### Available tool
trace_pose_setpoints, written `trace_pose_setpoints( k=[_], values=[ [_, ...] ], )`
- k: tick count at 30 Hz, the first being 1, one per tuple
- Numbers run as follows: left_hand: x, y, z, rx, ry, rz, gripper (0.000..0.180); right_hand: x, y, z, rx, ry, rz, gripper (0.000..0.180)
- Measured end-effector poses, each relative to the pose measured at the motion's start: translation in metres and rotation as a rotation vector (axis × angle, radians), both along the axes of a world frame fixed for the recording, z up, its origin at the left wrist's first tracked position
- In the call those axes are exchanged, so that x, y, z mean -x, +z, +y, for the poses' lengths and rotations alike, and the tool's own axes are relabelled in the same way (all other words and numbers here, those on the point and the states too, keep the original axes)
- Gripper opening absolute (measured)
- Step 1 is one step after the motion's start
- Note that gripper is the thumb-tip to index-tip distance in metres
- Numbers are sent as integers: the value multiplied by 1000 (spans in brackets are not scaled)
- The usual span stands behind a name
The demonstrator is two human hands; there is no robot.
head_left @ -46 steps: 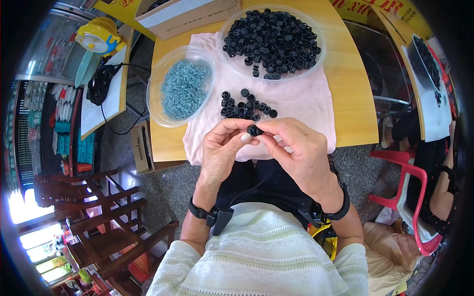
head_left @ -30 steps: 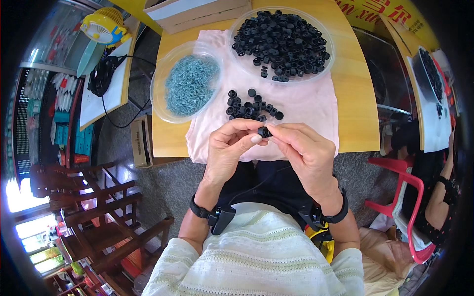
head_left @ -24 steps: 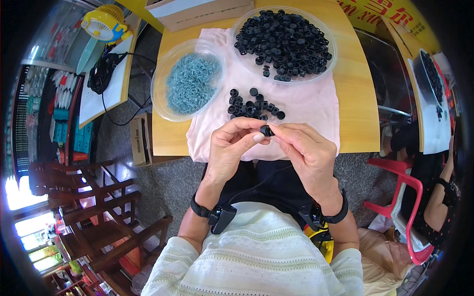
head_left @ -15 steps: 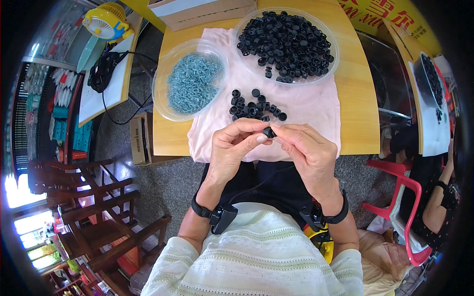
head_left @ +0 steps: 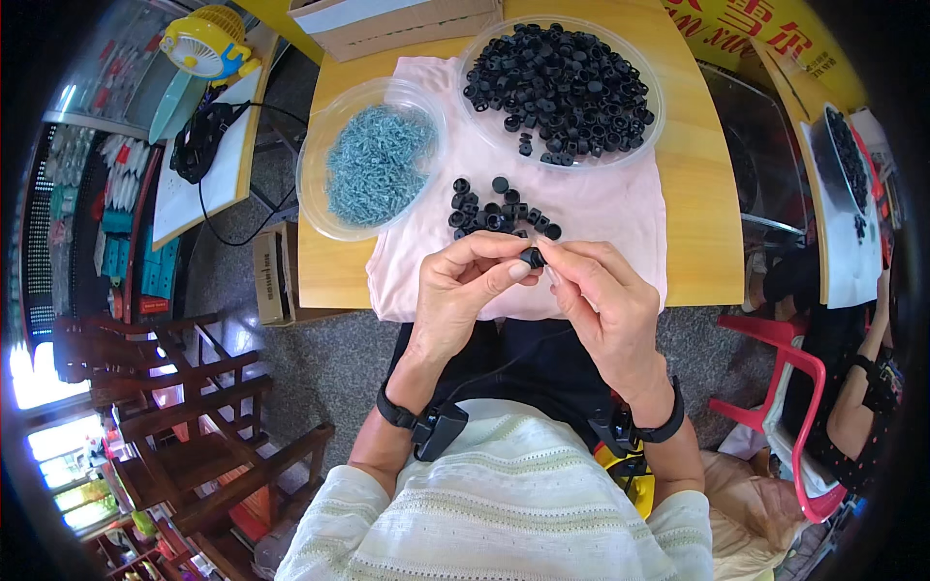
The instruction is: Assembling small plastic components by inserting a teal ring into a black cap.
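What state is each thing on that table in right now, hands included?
Left hand: pinching a black ring.
Right hand: fingertips on the same ring.
Black ring: held above the table edge.
Ring dish: heaped full.
Screw dish: partly filled.
Pink cloth: spread flat, loose rings on it.

1. Small part (head_left: 532,257) pinched between left hand (head_left: 465,290) and right hand (head_left: 605,305): black.
2. Cloth (head_left: 601,208) under it: pale pink, plain.
3. Loose pile of parts (head_left: 494,213) on the cloth: black.
4. Table (head_left: 693,174) around the cloth: yellow wood.
5. Clear dish (head_left: 373,160) left of the cloth: grey-blue screws.
6. Clear dish (head_left: 562,82) at the cloth's far end: black parts.
7. Fan (head_left: 205,41) far left of the cloth: yellow.
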State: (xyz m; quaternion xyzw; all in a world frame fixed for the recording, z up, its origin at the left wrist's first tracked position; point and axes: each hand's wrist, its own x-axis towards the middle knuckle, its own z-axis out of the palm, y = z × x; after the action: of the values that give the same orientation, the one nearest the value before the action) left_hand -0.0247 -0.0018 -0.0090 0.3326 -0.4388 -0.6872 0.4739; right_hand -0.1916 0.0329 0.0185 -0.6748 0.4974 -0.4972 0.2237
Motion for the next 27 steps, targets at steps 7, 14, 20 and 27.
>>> trace_pose_setpoints(
  k=[7,14,20,27],
  values=[
    [0,-1,0,-18,-16,47,19,0,-5,-1,51,-14,18,29],
    [1,-8,2,-29,-21,80,19,0,-8,-2,63,-20,27,28],
    [3,-9,5,-153,-3,129,15,-2,-14,-4,132,-38,89,33],
    [4,-8,6,-172,34,91,14,-6,-14,-2,82,-42,70,38]
  ],
)
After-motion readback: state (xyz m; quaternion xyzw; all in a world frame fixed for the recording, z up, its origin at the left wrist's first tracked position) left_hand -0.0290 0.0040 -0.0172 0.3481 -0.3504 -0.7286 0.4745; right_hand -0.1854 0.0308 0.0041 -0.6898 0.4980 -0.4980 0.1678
